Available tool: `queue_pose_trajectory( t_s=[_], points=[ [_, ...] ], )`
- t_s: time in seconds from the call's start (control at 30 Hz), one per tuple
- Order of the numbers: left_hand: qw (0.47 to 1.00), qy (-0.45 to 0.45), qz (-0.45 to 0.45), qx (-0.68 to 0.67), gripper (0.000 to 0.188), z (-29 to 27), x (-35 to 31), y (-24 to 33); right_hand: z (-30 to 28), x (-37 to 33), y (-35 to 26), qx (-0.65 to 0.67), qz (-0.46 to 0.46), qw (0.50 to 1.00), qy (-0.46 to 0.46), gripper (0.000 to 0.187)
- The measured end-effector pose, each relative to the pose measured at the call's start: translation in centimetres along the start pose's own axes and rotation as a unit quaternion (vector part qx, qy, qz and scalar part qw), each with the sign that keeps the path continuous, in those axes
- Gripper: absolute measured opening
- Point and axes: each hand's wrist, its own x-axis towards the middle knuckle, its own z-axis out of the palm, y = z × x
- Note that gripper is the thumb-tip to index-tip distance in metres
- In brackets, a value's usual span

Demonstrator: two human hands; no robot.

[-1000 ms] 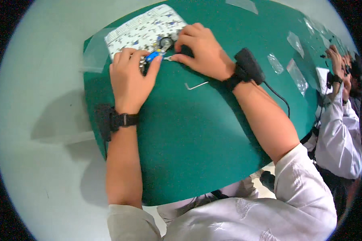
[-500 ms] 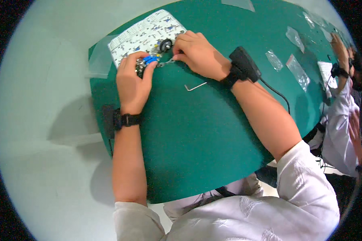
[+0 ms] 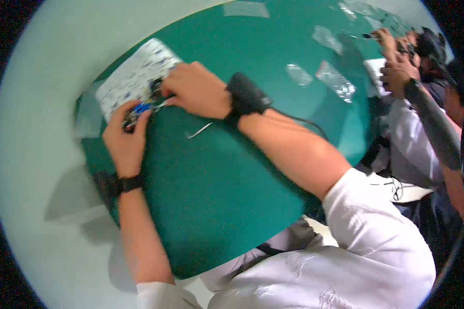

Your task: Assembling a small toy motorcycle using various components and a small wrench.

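Note:
A small model vehicle (image 3: 141, 108) with blue, black and metal parts sits over the near edge of a printed instruction sheet (image 3: 134, 72). My left hand (image 3: 124, 135) is closed round its left side, thumb and fingers on either side of the blue part. At its far right, beside a black wheel (image 3: 156, 87), is my right hand (image 3: 196, 91). Its fingers pinch a small silver wrench (image 3: 161, 104), partly hidden and blurred, whose end reaches the model. An L-shaped hex key (image 3: 200, 130) lies on the green table, nearer me than my right hand.
Clear plastic bags (image 3: 336, 81) are scattered on the far right of the green table (image 3: 216, 206). Another translucent bag (image 3: 88, 116) lies by the sheet's left side. At the right edge, other people's hands (image 3: 396, 74) work near a white paper (image 3: 376, 77). A cable (image 3: 306, 123) trails from my right wrist device.
The whole view has swung, so the table and hands appear farther left and lower. My hands keep their hold at the model. A co-worker's hands and forearm show more at the right.

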Motion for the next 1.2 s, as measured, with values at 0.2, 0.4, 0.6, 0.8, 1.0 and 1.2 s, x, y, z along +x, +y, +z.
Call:
queue_pose_trajectory(
  t_s=[0.2,0.4,0.6,0.8,1.0,1.2],
  points=[
    [0.999,-0.008,0.04,0.027,0.026,-0.2,0.0,-0.5,0.6,-0.3,-0.4,-0.04,0.003,0.999,0.009,0.021],
    [0.999,0.004,0.046,0.015,0.026,-0.4,-0.3,-0.6,0.6,-0.5,-0.3,-0.008,-0.008,1.0,0.011,0.021],
    [0.998,0.013,0.055,0.026,0.024,-0.2,-0.1,-0.9,0.6,-0.4,-0.9,-0.024,-0.009,1.0,-0.016,0.015],
    [0.996,0.035,0.08,0.019,0.025,-0.3,0.0,-0.8,0.5,-0.7,-0.9,0.026,0.008,0.999,-0.029,0.01],
    [0.989,0.044,-0.053,-0.132,0.028,-0.3,-0.1,-0.7,-1.1,0.1,-0.5,0.239,0.201,0.95,-0.034,0.01],
    [0.95,-0.002,-0.082,-0.301,0.03,-0.3,0.1,-1.1,-1.6,0.1,0.9,0.367,0.169,0.913,0.057,0.019]
  ],
)
